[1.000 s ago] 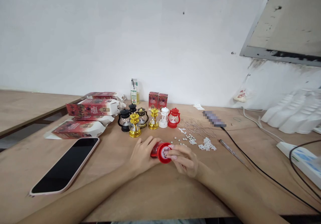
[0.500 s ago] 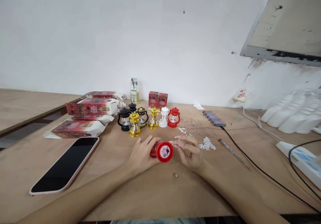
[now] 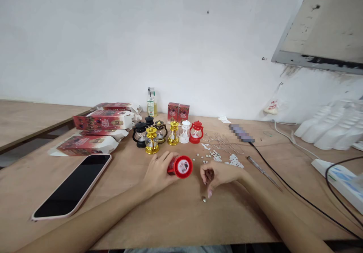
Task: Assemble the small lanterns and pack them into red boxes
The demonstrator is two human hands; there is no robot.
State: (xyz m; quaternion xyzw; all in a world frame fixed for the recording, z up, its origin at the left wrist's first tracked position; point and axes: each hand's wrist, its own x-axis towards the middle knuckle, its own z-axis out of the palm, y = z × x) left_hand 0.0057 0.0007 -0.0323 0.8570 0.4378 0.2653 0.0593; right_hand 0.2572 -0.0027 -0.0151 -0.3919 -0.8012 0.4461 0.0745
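My left hand (image 3: 159,172) is wrapped around a small red lantern (image 3: 171,166), tipped so that its round base faces me. A round picture sticker (image 3: 183,166) sits inside the base's red rim. To the right of the lantern, my right hand (image 3: 217,174) hangs low over the table, fingers curled inward and thumb apart from them, pointing down. Close to the thumb tip lies a small silver disc like a button cell (image 3: 204,199); contact with it is not clear. Several similar discs (image 3: 210,155) and a pile of small white pieces (image 3: 235,161) lie beyond this hand.
Lanterns in black, gold, white and red (image 3: 196,133) stand farther back. Red cartons (image 3: 87,145) and a phone (image 3: 73,187) are on the left. Bent wires (image 3: 224,143), a screwdriver (image 3: 263,172), a black cable (image 3: 295,192) and a power strip (image 3: 337,181) lie right.
My right hand has left the lantern's base and turned downward toward the single disc, which has shifted slightly right. The lantern in my left hand has moved a little left and up.
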